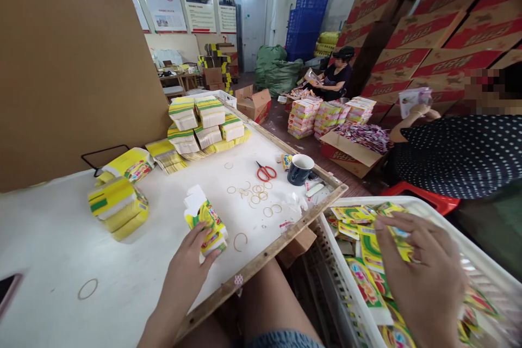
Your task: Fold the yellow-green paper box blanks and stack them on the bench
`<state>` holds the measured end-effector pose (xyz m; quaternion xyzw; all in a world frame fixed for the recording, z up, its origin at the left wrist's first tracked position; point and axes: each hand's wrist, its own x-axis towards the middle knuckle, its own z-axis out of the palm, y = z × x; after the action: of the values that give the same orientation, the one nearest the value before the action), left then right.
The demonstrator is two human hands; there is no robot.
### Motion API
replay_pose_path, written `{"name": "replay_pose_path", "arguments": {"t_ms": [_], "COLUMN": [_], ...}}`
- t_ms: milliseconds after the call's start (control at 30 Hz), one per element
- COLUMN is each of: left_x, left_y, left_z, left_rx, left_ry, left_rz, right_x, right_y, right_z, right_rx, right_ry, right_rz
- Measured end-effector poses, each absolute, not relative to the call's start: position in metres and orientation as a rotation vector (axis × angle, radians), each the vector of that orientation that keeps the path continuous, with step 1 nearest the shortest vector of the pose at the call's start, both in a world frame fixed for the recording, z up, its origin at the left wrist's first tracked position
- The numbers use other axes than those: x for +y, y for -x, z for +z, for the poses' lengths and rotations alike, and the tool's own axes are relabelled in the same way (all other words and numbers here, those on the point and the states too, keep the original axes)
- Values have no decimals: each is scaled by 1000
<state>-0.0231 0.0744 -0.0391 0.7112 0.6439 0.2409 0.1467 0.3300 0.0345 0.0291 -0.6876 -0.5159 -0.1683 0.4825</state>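
"Where do we have the carton?"

"We have the small yellow printed carton [211, 224] in our left hand [188, 253], over the white tabletop [159, 266], its white flaps sticking out at the far end. Our thumb and fingers pinch its near half; we can't tell whether it touches the table."

"And on the other side?"

"We see our right hand [428, 269] over the white plastic crate [335, 269], fingers bent toward the thumb. We can't tell whether they grip anything. In the crate we see a heap of yellow printed packs [369, 289]."

"What's around the carton?"

"Just right of it we have a loose rubber band [247, 240]; farther off we see more rubber bands [258, 191], red-handled scissors [267, 174] and a dark mug [299, 173]. To the left we have bundles of flattened cartons [116, 204], and beyond, a larger stack of bundles [206, 119]."

"And past the table?"

"At right we see a co-worker in a polka-dot top [465, 147], holding up a packet [411, 102]. Near them we see an open cardboard box [346, 160] of slim purple-and-white packets [365, 136]."
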Motion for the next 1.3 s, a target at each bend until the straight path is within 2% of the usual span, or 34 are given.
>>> {"name": "replay_pose_path", "arguments": {"t_ms": [233,367,867,1300], "left_x": [77,75,76,80], "left_y": [28,26,37,58], "left_z": [-22,-25,-37,-31], "left_rx": [1877,1892,1783,1526], "left_ry": [-2088,-2133,-2278,-2435], "left_rz": [565,545,684,766], "right_x": [52,57,52,55], "right_y": [-253,-220,-196,-179], "right_z": [-3,-10,-26,-41], "right_rx": [-1402,-1450,-1402,-1436], "right_ry": [1489,1370,1234,1241], "right_rz": [420,692,1079,1200]}}
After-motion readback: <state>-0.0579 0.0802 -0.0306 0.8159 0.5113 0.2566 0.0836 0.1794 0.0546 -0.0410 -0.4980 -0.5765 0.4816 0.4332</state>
